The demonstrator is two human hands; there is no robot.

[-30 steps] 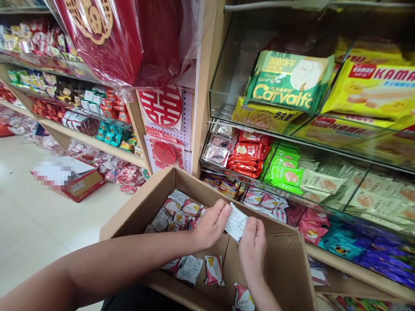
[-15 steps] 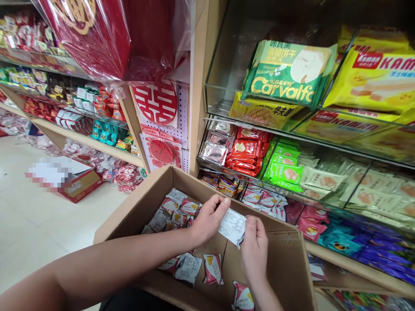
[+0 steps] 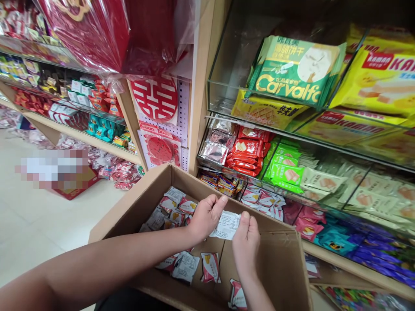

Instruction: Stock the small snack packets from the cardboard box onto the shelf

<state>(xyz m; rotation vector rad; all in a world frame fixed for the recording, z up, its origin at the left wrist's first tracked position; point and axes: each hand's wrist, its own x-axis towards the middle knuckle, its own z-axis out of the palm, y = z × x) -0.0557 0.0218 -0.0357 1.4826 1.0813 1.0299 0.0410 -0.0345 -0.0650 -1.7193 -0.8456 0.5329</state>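
Note:
Between my two hands a small snack packet (image 3: 227,225) is stretched flat, its white printed back facing up. My left hand (image 3: 206,217) pinches its left edge between thumb and curled fingers. The right edge sits in the pinch of my right hand (image 3: 247,239). Both hands are over an open cardboard box (image 3: 275,250). Inside it several like packets, pink and white with yellow pictures, lie in a pile at the left. One loose packet (image 3: 210,267) rests on the box floor below my hands, and another (image 3: 238,294) is partly hidden by my right forearm.
Beyond the box rise shelves with clear-walled bins, holding green biscuit packs (image 3: 295,71), red packets (image 3: 248,149) and purple packets (image 3: 381,255). A large red wrapped package (image 3: 87,34) hangs at upper left. On the tiled floor lies a red carton (image 3: 76,183).
Both hands have shifted slightly left with the packet, which now looks flatter and more level. The view has moved a little as well.

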